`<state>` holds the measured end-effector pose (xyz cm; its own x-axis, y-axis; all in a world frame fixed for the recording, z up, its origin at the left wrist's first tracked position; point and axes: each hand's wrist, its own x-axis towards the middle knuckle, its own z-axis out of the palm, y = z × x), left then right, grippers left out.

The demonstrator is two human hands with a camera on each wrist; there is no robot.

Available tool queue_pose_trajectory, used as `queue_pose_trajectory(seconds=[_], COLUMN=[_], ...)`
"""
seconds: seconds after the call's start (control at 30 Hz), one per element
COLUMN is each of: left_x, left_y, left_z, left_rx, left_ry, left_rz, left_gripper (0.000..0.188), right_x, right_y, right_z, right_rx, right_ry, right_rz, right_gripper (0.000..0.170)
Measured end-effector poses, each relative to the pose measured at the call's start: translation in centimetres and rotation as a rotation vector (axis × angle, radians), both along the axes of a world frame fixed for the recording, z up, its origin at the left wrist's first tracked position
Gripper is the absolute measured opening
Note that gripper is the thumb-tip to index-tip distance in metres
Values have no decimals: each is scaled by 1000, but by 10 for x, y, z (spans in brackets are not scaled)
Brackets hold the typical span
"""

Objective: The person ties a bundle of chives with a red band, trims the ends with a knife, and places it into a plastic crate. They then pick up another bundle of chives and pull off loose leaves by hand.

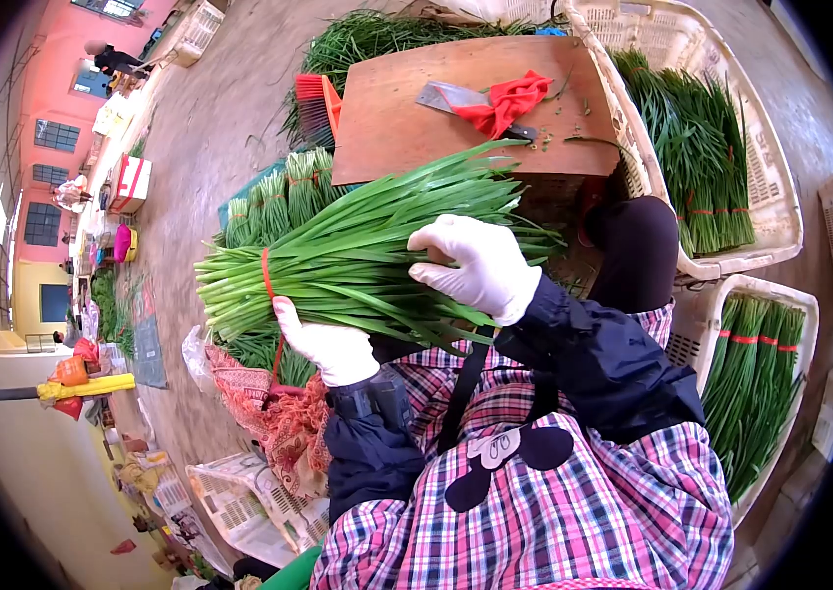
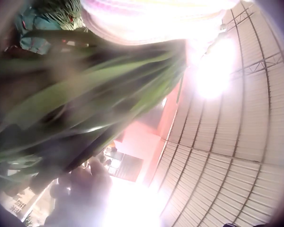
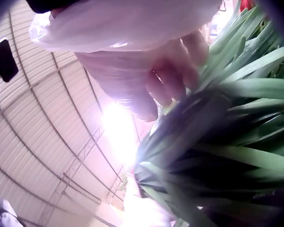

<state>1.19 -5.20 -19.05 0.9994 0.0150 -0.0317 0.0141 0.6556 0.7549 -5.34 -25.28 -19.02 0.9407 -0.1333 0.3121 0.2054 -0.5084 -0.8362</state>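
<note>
A large bunch of garlic chives (image 1: 367, 261) lies across the person's lap, pale stem ends to the left and long green leaves to the right. A red band (image 1: 267, 273) crosses it near the stems. The white-gloved left hand (image 1: 330, 344) grips the bunch from its near side, thumb on top beside the band, its fingers hidden beneath. Over the leaves is the white-gloved right hand (image 1: 476, 264), fingers loosely bent and a gap showing between thumb and forefinger. In the right wrist view its fingertips (image 3: 168, 92) are right at the chive leaves (image 3: 255, 90).
Ahead stands a wooden board (image 1: 387, 108) bearing a cleaver (image 1: 456, 96) and a red cloth (image 1: 515, 103). Crates (image 1: 775, 187) of banded chives stand at the right. Smaller tied bundles (image 1: 284, 192) lie behind the bunch, near a red brush (image 1: 316, 103).
</note>
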Motion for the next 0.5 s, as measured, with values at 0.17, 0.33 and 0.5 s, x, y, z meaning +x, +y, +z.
queue_pose_trajectory(seconds=[0.17,0.33,0.5], left_x=[-6,-2,-4], left_y=[-2,7,-2], left_z=[5,-9,-10], left_rx=[2,-18,5], left_ry=[12,19,37], left_rz=[-14,-31,-9], left_gripper=[72,74,72], right_x=[8,16,35], right_y=[11,14,12], right_z=[-11,-5,-18], right_rx=[-143,-230,974], right_ry=[-178,-334,-298], right_rz=[-70,-222,-283], right_gripper=[13,8,3])
